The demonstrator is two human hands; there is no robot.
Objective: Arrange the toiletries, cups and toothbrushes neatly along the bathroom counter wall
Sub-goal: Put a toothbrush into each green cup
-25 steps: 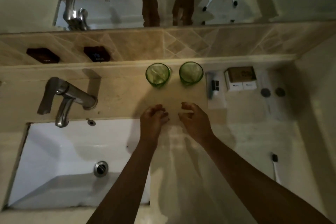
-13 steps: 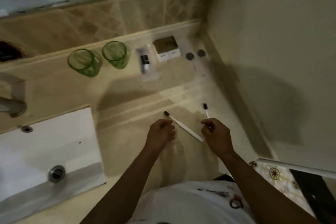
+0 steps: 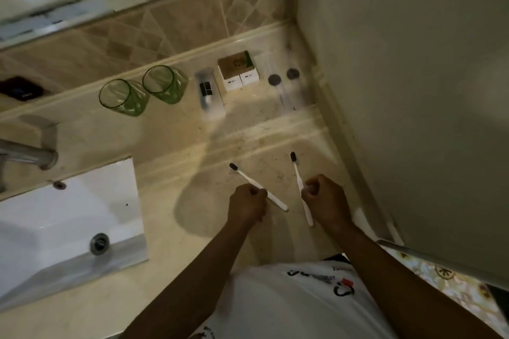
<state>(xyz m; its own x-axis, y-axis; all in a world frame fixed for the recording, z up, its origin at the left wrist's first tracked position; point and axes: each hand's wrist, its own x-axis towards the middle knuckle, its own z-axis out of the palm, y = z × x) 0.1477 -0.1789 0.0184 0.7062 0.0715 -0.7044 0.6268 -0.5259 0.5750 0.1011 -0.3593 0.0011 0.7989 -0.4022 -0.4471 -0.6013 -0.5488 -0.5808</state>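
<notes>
Two white toothbrushes sit in closed fists above the bench (image 3: 170,146): the left hand (image 3: 247,205) grips one toothbrush (image 3: 257,186), the right hand (image 3: 325,199) the other toothbrush (image 3: 298,183), bristles pointing toward the wall. Farther back, two green cups (image 3: 122,98) (image 3: 164,85), a sachet (image 3: 209,96) and small boxes (image 3: 239,71) line the tiled ledge.

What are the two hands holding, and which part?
Each holds a white toothbrush by the middle of its handle: the left hand grips the left toothbrush, the right hand the right toothbrush. Both bristle heads point toward the wall.
</notes>
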